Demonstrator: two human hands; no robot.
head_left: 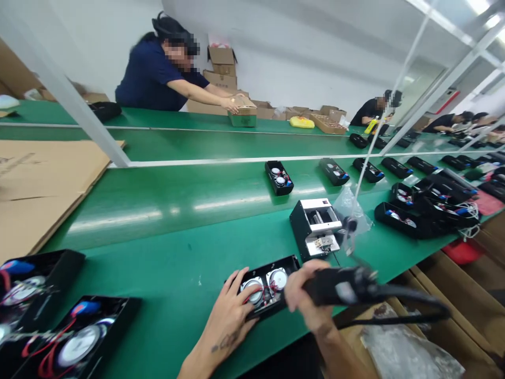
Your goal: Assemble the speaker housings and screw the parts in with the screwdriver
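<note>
My left hand [232,310] is wrapped over the left end of a black speaker housing [292,263], its fingers on the rim and over one round speaker. Two round silver speakers [277,279] and red wires show inside the housing. At the housing's right end, my right hand [307,295] grips a black corded tool [343,286], blurred and tilted sideways. The tool's tip is hidden. Behind the housing stands a black and white machine [315,223] with a small metal part on its front.
More open speaker housings lie at the lower left [114,310] and the right [402,218]. Several housings line the green conveyor [221,184]. Cardboard [51,179] covers the left side. Across the line, a person [150,73] handles a box [242,113]. Open cartons [453,305] stand at lower right.
</note>
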